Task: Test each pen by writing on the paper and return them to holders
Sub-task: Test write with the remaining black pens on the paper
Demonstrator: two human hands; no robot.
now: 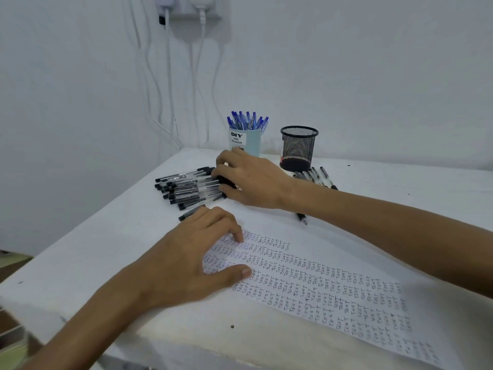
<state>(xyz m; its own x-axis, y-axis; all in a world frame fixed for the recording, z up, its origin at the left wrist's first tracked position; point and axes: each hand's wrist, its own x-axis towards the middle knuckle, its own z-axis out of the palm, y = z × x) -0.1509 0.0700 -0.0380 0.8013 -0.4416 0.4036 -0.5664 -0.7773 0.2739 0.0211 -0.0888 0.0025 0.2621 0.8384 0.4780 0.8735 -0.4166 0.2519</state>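
Presently, one paper (320,289) is pressed by the released left hand (181,265). One black pen pile (186,188) is grasped by the right hand (250,182), before one blue holder (245,141) and one mesh holder (298,145).

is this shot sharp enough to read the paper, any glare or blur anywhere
Head view: soft even light, no glare, only faint shadows beside the left hand; on the paper the TEST rows read clearly mid-sheet but smear toward its lower right corner; the clutter at bottom left is blurred.

White cables (168,76) hang down the pale wall (346,62) behind the table (93,252)
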